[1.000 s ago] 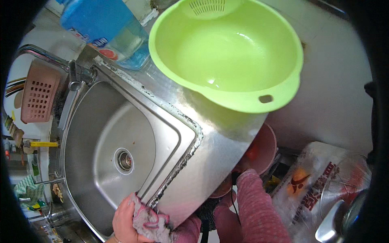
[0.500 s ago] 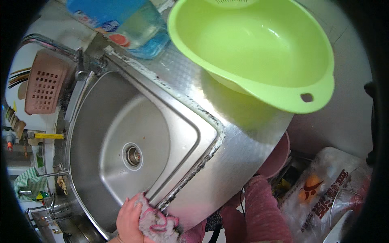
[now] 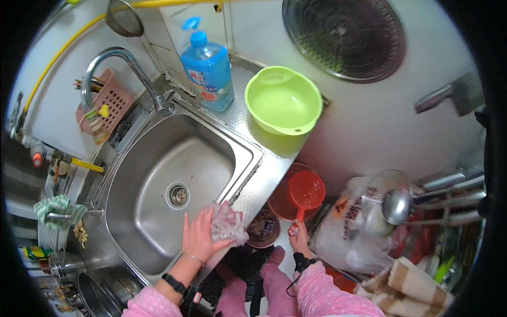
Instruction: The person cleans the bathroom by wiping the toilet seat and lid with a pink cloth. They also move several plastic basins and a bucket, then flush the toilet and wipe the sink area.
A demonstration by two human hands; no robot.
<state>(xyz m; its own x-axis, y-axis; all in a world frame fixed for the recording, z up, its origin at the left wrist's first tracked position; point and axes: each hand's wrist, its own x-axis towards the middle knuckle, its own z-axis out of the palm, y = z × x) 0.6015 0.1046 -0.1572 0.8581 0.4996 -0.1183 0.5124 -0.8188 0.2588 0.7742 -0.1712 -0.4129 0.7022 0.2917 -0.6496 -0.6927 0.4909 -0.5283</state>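
Observation:
My left hand [image 3: 198, 233] is at the front rim of the steel sink [image 3: 119, 195]. Between its thumb and stretched fingers it keeps a bunched pink-and-white cloth [image 3: 228, 226] against the rim. Lower down, my right hand [image 3: 299, 236] is closed round the handle of a red water dipper [image 3: 307, 189]. The dipper's bowl is over a pinkish bucket [image 3: 281, 196] beside the counter; whether it holds water I cannot tell. On the counter's far corner stands a light green basin [image 3: 284, 103], with a blue pump bottle [image 3: 209, 76] to its left.
A curved faucet [image 3: 119, 51] rises behind the sink, near a pink utensil basket [image 3: 113, 98]. Pots [image 3: 97, 296] stand at lower left. A cleaver [image 3: 449, 96] and a ladle [image 3: 397, 206] are at the right, above a white plastic bag [image 3: 338, 238] and a striped towel [image 3: 409, 288].
My view has drawn back and takes in more of the kitchen. My right hand, hidden before, now shows with the red dipper in it. The left hand stays with the cloth at the rim.

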